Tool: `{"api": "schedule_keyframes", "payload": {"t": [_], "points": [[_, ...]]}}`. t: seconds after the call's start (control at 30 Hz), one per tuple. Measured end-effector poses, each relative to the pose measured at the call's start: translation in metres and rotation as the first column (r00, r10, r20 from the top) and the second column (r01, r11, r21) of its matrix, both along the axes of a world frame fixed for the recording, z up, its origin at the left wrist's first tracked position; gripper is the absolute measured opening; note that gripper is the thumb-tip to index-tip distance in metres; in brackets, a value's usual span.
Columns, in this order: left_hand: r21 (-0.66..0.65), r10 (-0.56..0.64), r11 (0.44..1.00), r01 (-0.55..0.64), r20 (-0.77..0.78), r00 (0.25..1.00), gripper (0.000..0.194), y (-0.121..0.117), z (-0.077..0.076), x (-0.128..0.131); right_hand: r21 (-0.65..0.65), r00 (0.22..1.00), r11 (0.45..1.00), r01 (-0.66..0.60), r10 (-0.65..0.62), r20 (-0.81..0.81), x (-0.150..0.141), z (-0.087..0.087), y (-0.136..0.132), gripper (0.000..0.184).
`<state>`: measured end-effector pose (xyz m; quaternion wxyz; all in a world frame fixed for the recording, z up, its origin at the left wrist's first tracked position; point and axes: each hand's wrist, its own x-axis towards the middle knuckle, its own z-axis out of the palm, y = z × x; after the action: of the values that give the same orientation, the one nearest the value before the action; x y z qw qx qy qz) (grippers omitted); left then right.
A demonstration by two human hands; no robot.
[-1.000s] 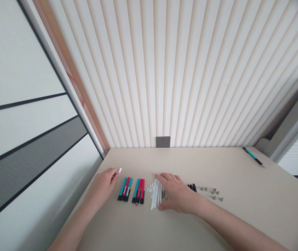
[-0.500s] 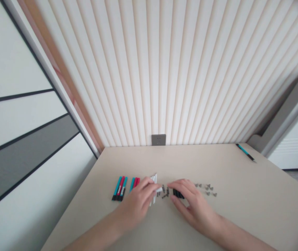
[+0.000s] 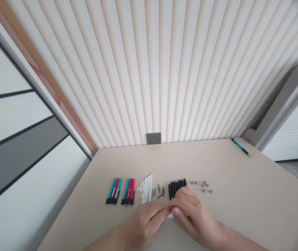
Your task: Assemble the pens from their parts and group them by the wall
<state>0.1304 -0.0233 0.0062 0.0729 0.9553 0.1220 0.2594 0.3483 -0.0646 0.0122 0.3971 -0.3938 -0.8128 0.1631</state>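
Across the pale beige counter [image 3: 217, 167], the parts lie in tidy groups side by side. From the left come two bundles of slim teal and red pens [image 3: 114, 191], a few small white plastic bits [image 3: 140, 189], a bunch of thin white plastic sticks [image 3: 146, 188], some small dark metal pieces [image 3: 158, 191], a row of black cylindrical tubes [image 3: 176, 188] and a cluster of little grey metal clips [image 3: 201, 184]. As far as I can see, none of these groups has been joined together, and most of the parts are still laid out. Nearer the front edge of the counter, the left hand [image 3: 142, 226] and right hand [image 3: 196, 218] meet with their grips closed, fingertips drawn together on a small white piece [image 3: 170, 216]. Only a sliver of that piece shows between the fingers, so I can't make out its shape or tell which hand bears more of it. The hands sit just below the black tubes, the nearest group. Well off to the far right lies a lone teal and black pen [image 3: 240, 146].
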Motion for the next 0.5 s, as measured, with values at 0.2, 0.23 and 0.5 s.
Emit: {"api": "schedule_keyframes", "payload": {"t": [0.2,0.23,0.5], "points": [[0.201,-0.187,0.957,0.211,-0.132,0.973,0.021,-0.002,0.0,0.002,-0.141,0.983,0.983,0.115,-0.092,0.16,-0.02,0.014,0.037,0.014],[0.211,-0.178,0.956,0.205,-0.138,0.974,0.02,-0.002,0.0,0.003,-0.124,0.973,0.988,0.096,-0.067,0.222,-0.026,0.017,0.045,0.014],[0.253,-0.085,0.961,0.112,-0.114,0.99,0.014,-0.003,-0.007,0.005,-0.029,0.852,0.999,-0.016,0.029,0.523,-0.071,0.03,0.085,0.019]]}}
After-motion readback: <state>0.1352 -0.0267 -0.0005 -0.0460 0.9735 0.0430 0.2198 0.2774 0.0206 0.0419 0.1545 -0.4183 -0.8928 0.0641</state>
